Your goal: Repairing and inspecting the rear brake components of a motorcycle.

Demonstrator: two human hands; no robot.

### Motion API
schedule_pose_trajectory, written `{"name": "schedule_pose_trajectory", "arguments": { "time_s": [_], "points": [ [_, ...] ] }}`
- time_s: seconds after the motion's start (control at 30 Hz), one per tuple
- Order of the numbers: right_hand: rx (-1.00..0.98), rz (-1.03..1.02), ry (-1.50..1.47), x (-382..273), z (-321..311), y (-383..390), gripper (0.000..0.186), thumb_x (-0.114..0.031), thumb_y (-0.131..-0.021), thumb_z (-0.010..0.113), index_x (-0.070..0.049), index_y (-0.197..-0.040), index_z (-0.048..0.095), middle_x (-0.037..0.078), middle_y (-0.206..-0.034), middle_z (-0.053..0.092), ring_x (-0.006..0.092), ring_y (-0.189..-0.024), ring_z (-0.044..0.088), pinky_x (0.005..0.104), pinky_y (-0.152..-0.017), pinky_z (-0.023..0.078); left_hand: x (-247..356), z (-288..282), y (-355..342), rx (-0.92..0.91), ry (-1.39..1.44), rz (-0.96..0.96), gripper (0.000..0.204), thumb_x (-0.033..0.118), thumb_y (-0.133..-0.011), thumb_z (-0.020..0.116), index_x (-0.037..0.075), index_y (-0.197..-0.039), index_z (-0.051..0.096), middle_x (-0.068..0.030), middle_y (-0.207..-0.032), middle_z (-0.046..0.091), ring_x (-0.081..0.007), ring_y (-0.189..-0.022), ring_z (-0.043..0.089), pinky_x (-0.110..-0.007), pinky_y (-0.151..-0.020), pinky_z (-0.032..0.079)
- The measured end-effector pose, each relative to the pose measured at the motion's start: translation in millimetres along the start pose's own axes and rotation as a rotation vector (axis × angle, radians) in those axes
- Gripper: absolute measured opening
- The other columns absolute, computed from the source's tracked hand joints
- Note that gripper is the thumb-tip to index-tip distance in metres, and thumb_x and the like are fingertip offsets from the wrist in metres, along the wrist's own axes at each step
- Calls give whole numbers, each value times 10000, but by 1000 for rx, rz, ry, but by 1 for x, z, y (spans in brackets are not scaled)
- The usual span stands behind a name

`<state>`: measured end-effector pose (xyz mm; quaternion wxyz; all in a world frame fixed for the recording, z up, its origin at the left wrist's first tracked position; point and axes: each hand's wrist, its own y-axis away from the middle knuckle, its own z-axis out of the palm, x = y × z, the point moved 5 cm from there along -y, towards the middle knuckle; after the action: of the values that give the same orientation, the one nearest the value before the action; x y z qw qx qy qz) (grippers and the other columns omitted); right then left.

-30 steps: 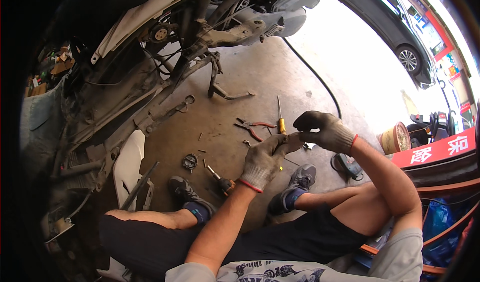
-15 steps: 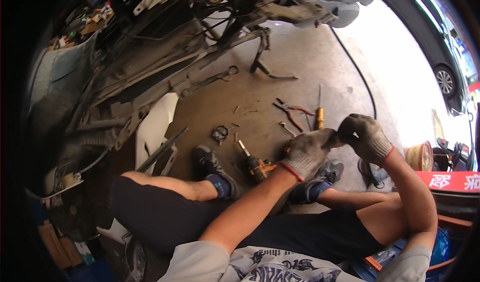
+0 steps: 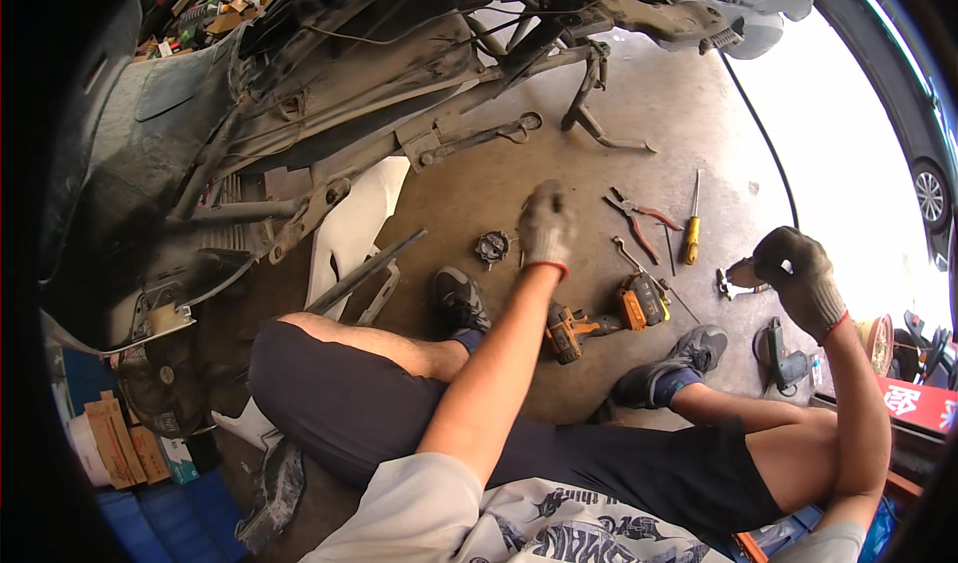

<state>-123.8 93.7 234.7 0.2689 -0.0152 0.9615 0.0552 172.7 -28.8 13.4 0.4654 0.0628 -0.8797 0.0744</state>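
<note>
My right hand (image 3: 798, 272), in a grey glove with a red cuff edge, pinches a small brownish metal part (image 3: 741, 276) with a short crosspiece at its end. My left hand (image 3: 548, 226), gloved likewise, reaches low over the floor, back side up; its fingertips are hidden. Left of it lies a small round dark metal part (image 3: 492, 248). To its right are red-handled pliers (image 3: 639, 226), a yellow-handled screwdriver (image 3: 693, 236) and a small wrench (image 3: 629, 254). An orange and black cordless drill (image 3: 569, 335) lies nearer my feet.
A stripped vehicle frame (image 3: 439, 149) with a stand (image 3: 599, 124) fills the upper left. Beside it are a white panel (image 3: 361, 219) and a dark bar (image 3: 374, 272). A grey power tool (image 3: 786, 361) lies by my foot; a black cable (image 3: 763, 129) crosses the floor.
My hands, together before, are now apart. The left has moved left and forward over the floor; the right keeps the metal part, now in plain sight. The view has shifted left.
</note>
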Motion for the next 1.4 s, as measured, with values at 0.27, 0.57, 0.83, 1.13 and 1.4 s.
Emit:
{"name": "schedule_pose_trajectory", "arguments": {
  "time_s": [0.27,0.57,0.83,1.13,1.4],
  "points": [
    [51,36,-79,8,-10,-2,73,-36,-821,676,-19,-891,663,107,-853,680,234,-814,678,353,-764,541,-152,-32,-1,34,-437,-394,505,246,-875,659,151,-1359,552,-184,-1376,568,-371,-1250,567,-456,-1010,506],
    [69,44,-88,13,-11,-3,61,-39,-830,681,-22,-886,666,100,-836,672,215,-802,667,346,-750,533,-147,-26,10,-281,-656,-506,897,181,-791,786,258,-1556,324,-153,-1525,438,-380,-1430,405,-459,-1129,443],
    [62,54,-114,15,-13,-4,83,-19,-812,696,-14,-890,667,93,-839,677,193,-800,666,336,-746,537,-159,-26,3,-265,-599,-509,824,344,-761,832,180,-1480,466,-245,-1434,499,-394,-1337,498,-441,-1104,445],
    [44,84,-123,17,-10,-4,78,-16,-821,691,-9,-897,675,94,-841,680,193,-809,668,338,-758,541,-146,-28,10,-249,-728,-515,771,446,-744,841,42,-1327,536,-251,-1345,582,-363,-1275,566,-422,-1037,500],
    [41,177,-189,27,-17,2,102,-48,-852,724,-3,-934,684,99,-871,705,170,-837,664,345,-794,546,-163,0,9,-472,-453,-684,805,543,-762,748,10,-1319,517,-208,-1134,720,-358,-1043,712,-454,-926,549]
  ]
}}
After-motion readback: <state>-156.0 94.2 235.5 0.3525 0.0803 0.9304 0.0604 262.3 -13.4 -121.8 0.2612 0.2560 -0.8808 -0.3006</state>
